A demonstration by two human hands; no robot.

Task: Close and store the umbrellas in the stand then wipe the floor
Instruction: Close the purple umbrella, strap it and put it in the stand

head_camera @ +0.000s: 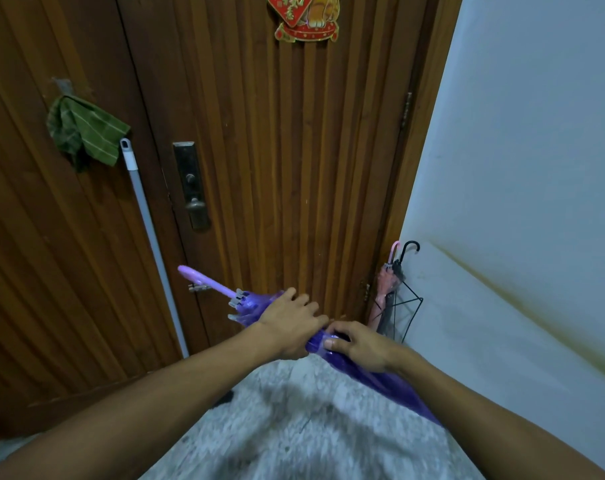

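A folded purple umbrella lies slanted in front of me, its pale purple handle pointing up left and its tip hidden behind my right forearm. My left hand grips the gathered canopy near the handle end. My right hand is closed around the canopy just beside it, fingers on the fabric. In the corner by the door stands a black wire umbrella stand holding a pink umbrella and a black one, both closed.
A brown wooden door fills the view ahead, with a lock plate. A mop pole leans on the wall at the left, below a green cloth on a hook. White wall at right, speckled grey floor below.
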